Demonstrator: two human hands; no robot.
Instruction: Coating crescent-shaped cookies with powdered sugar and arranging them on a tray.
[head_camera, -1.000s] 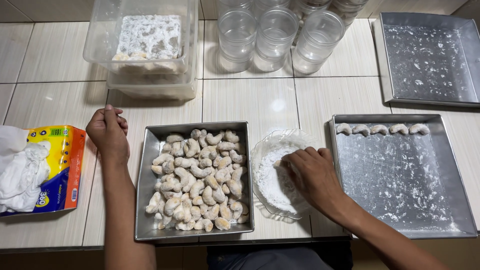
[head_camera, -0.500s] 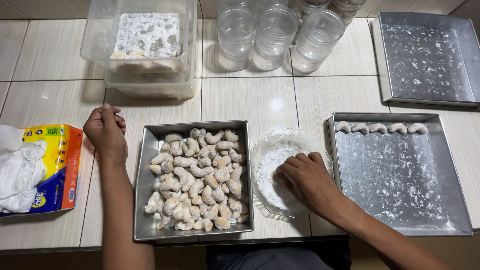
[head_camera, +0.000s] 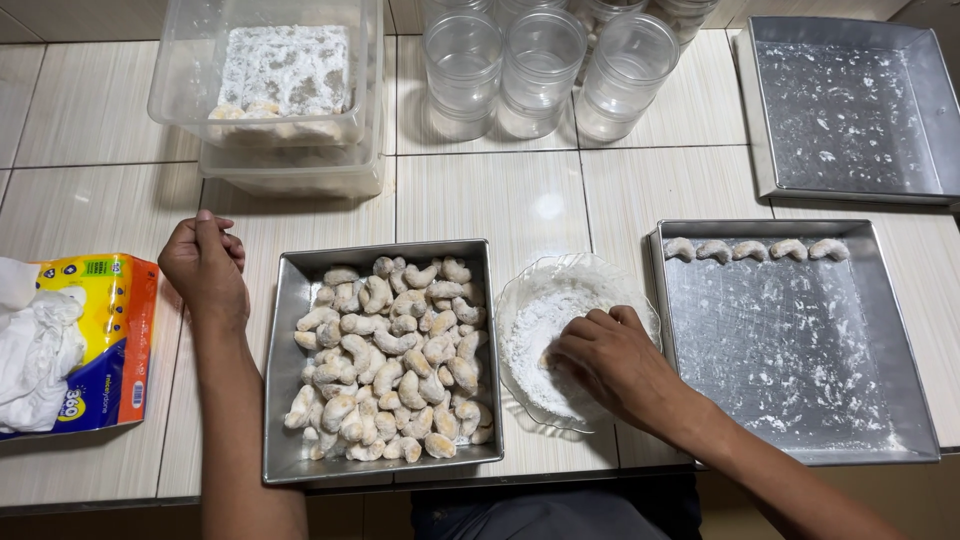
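The glass bowl (head_camera: 575, 340) of white powder is sitting on the tiled counter (head_camera: 500, 195), between the metal tray of crescent cookies (head_camera: 385, 360) and the second metal tray (head_camera: 790, 345), where four coated cookies (head_camera: 755, 249) are lying in a row along the far edge. The right hand (head_camera: 610, 365) is reaching into the bowl with curled fingers; whether it is grasping anything cannot be told. The left hand (head_camera: 205, 270) is resting loosely clenched on the counter, holding nothing visible, beside a tissue pack (head_camera: 75, 345).

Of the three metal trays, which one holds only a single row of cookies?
The tray nearest the right hand, the front right tray: five coated cookies line its far edge. The left tray is full, the far right tray has none.
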